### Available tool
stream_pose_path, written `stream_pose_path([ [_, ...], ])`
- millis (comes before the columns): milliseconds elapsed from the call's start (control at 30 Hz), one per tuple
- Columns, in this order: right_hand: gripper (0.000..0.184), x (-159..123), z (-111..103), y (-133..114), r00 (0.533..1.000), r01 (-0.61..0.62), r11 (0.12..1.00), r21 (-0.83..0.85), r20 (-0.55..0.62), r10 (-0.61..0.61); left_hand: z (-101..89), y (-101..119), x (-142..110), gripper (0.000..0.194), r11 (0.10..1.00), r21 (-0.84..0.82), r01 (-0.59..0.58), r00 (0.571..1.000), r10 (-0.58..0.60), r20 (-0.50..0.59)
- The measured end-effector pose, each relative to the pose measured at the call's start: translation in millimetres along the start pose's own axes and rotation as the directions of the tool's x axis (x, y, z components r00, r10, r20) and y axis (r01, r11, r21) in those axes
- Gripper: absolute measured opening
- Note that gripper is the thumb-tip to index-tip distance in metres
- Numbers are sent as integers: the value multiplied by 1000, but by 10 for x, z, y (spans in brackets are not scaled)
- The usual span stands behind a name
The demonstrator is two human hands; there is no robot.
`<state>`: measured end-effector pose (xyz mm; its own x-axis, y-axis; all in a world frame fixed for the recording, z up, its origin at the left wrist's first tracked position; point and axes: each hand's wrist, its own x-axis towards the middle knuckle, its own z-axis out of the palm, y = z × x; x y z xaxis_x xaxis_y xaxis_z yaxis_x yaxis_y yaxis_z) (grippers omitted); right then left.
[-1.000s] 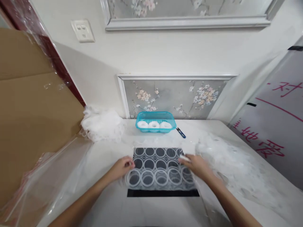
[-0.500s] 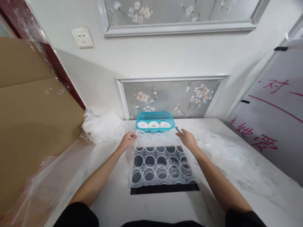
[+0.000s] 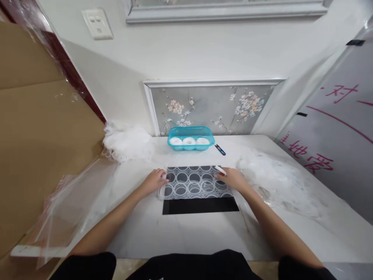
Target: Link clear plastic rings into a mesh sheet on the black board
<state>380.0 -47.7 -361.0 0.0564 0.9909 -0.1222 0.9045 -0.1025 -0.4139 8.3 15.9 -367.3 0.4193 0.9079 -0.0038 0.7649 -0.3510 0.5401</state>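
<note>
A translucent sheet patterned with white rings (image 3: 194,188) lies over a black board (image 3: 201,206), whose near strip shows bare. My left hand (image 3: 154,181) is at the far left corner of the sheet, fingers closed on its gathered edge. At the far right corner my right hand (image 3: 233,179) rests with its fingertips against the sheet. A slim white pen-like stick (image 3: 220,170) pokes out from its grip; its other end is hidden. Beyond the sheet lie blue-handled thread snips (image 3: 220,149), apart from both hands.
A teal plastic basket (image 3: 190,147) with white rolls stands by the wall. Heaped white ring material (image 3: 128,142) is at the back left, and a crumpled translucent pile (image 3: 279,184) at the right. Clear plastic bags (image 3: 72,204) and cardboard (image 3: 43,128) stand left.
Both hands have come nearer to me, the left bringing the sheet's far edge down onto the board. The snips now show fully. The view has tilted downward.
</note>
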Motion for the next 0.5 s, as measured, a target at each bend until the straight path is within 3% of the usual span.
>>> stream_pose_path([
  [133,26,-359,32,147,988,44,990,133,142,-63,-13,21,-265,30,998,-60,6,992,2,126],
  [267,23,-507,47,172,989,53,995,88,134,-65,3,68,-326,24,996,-85,-1,983,17,181],
  [500,19,-726,-80,130,992,126,987,103,17,-128,-121,267,-554,29,987,-128,-102,995,102,-8],
])
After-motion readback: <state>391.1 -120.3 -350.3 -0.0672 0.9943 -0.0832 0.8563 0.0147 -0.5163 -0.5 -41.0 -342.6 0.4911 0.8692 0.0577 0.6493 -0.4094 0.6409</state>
